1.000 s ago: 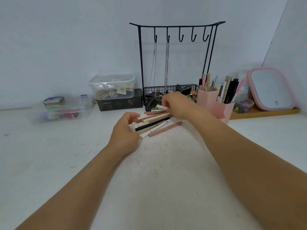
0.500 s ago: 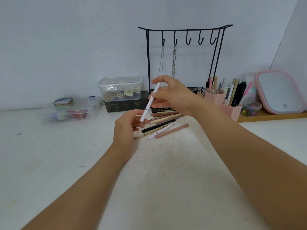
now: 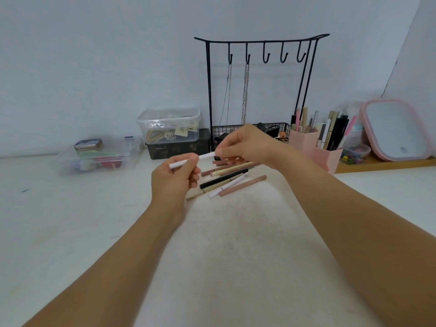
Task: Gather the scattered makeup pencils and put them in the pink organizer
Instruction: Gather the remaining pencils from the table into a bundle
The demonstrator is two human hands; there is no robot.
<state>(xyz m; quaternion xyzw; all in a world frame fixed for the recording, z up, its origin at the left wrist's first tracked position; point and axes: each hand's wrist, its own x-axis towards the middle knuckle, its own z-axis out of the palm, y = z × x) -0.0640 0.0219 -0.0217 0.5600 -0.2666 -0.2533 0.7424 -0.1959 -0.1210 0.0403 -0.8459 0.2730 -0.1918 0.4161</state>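
The light is soft, even and bright, with a cool tint. Shadows under the scattered pencils (image 3: pixel 226 179) on the bench (image 3: pixel 70 220) are faint. Wide-angle distortion bends the edges; the forearms look stretched and slightly blurred.

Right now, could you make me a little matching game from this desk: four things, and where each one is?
Things:
1. white pencil
2. pink organizer
3. chains
4. mirror

Places:
A. hanging from the black rack's hooks
B. far right, leaning on the wall
C. held between both hands
D. just right of the wire basket, holding upright pencils

Pairs: 1-C, 2-D, 3-A, 4-B
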